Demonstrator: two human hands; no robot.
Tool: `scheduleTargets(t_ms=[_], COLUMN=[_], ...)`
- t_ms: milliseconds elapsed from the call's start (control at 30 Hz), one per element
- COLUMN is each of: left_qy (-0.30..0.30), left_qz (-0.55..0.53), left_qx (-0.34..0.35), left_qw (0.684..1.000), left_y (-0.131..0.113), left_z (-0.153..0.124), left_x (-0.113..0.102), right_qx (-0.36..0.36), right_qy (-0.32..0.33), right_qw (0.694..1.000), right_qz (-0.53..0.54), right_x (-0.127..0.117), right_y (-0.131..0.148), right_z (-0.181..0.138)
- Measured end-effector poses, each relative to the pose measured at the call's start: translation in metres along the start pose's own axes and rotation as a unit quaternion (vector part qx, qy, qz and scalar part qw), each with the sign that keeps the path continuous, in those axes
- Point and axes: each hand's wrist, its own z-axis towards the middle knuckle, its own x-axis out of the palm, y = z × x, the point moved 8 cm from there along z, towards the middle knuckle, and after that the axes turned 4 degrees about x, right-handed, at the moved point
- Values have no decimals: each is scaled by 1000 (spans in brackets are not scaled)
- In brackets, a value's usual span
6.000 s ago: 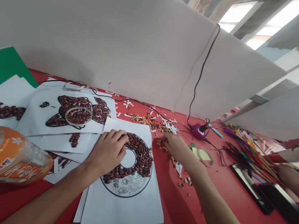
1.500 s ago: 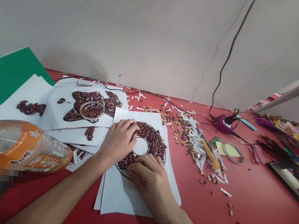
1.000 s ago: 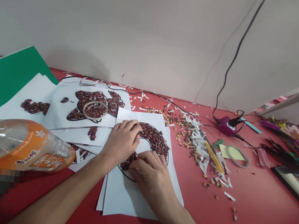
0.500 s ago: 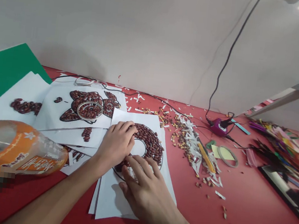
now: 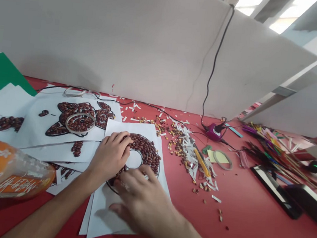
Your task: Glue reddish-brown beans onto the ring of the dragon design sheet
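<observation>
Dark red beans [image 5: 147,152] fill much of a printed ring on a white sheet [image 5: 104,219]; its centre is bare. My left hand [image 5: 113,154] lies over the ring's upper left, fingers stretched side by side on the beans. Low on the ring is my right hand [image 5: 140,197], blurred by motion. Its thumb stands apart from bent fingers, and I see nothing held between them. The lower part of the ring is partly hidden beneath this hand.
Left are a bean-covered fish picture [image 5: 75,115] with a tape ring [image 5: 80,123], and a plastic bottle [image 5: 12,173]. Right are paper scraps with loose kernels [image 5: 186,149], a yellow cutter [image 5: 202,162], a purple adapter [image 5: 214,132] and a black tray-like object [image 5: 276,189].
The view has turned to the right, so things sit further left in it. My right hand has lifted slightly and its fingers are more bent. My left hand stays on the beans.
</observation>
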Motion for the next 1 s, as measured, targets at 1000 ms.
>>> scheduleTargets(t_ms=[1000], left_qy=[16], left_qz=[-11], left_qx=[-11], left_qw=[1000], left_y=[5], left_z=[1], left_x=[1], right_qx=[299], right_qy=[81], right_qw=[940], right_qz=[-145], right_x=[-16], right_y=[-263], right_z=[29])
